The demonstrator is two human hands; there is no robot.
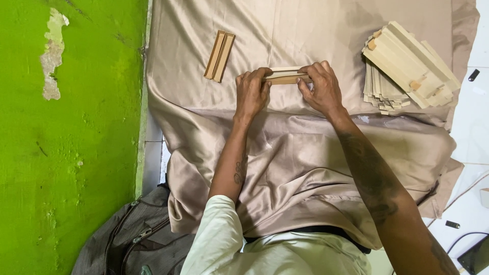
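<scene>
We see a beige satin sheet (305, 153) spread wide and creased into folds, its left edge lying along a bright green wall (71, 153). Paint has flaked off that wall in a pale patch (52, 51) near the top. On the sheet, up and to the left, lies a pair of brown wooden strips (219, 49), side by side and touching. At the upper right we find a stack of pale wooden pieces (407, 66), fanned unevenly. A grey zipped bag (130, 239) sits at the bottom left. On the white tiled floor (471, 127) at the right lie a dark cable (461, 238) and small black bits.
</scene>
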